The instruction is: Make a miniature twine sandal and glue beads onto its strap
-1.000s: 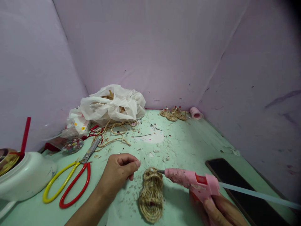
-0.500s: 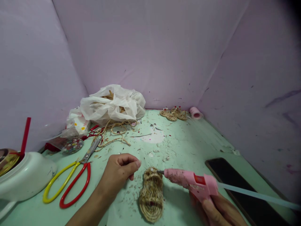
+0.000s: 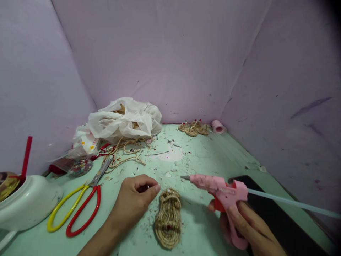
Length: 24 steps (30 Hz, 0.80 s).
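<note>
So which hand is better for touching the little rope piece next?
Probably the left hand: it's close beside the rope piece, with no tool showing. The right hand holds the pink glue gun.

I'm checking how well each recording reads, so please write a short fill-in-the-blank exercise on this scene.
The right hand holds a ____ glue gun.
The woven piece lies ____ the left hand and the right hand.
One handle of the scissors is red; the other is ____.

Missing words: pink; between; yellow.
</note>
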Tool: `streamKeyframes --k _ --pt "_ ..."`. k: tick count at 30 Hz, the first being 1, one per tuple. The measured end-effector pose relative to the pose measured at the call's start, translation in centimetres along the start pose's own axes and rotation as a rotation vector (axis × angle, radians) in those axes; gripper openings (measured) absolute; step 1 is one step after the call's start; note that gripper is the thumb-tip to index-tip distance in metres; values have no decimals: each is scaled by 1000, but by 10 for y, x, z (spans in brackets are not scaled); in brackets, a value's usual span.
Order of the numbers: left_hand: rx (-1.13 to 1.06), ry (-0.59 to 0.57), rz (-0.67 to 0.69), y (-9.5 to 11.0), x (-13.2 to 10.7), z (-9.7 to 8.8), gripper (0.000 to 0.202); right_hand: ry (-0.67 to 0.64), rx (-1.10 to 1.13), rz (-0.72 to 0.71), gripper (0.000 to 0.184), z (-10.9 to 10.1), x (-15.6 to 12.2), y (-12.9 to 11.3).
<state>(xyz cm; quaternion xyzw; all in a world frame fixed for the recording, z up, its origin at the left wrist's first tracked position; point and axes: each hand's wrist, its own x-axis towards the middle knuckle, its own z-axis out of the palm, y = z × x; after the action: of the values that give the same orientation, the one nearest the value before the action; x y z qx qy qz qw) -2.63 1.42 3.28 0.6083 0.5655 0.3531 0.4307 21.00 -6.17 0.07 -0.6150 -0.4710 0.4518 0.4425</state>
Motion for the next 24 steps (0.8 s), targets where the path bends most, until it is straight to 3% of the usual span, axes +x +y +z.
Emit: streamKeyframes --k 3,7,12,16,24 --pt "168 -27 212 4 -4 4 16 51 103 45 34 17 10 -18" --pt "412 -87 439 6 -4 10 19 42 155 46 42 44 23 -37" --pt "731 -67 634 4 -1 14 24 127 75 -47 38 67 33 -28" --pt "903 -76 675 4 1 14 24 132 1 -48 35 73 36 -15" --pt "1134 -157 601 11 1 22 21 94 -7 -110 32 74 41 -9"
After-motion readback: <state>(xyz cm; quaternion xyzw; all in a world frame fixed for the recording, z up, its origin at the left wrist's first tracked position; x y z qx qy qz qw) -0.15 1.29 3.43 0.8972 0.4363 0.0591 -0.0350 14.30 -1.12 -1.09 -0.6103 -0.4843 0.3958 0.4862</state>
